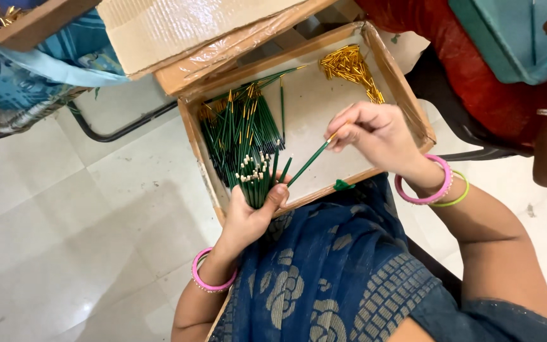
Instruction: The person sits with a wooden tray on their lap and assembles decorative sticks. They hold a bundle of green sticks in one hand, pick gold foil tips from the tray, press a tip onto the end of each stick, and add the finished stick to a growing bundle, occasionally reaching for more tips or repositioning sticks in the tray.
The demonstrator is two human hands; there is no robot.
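Head view: a shallow cardboard tray [406, 95] is seen resting across the lap, with loose green sticks [238, 130] heaped at its left and gold caps [349, 66] piled in its far corner. A bundle of sticks [257, 180] is gripped upright by the left hand [248, 215]. One single stick [308, 161] is pinched at its gold tip by the right hand [375, 136]. The cap is probably best pressed straight along the stick, with the bundle held steady.

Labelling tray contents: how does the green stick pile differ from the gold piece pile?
The green sticks are long, thin and dark green; the gold pieces are short and shiny gold. The green sticks fill the cardboard tray's left side, the gold pieces its far right corner. The green pile is larger. Both lie loose in the tray.
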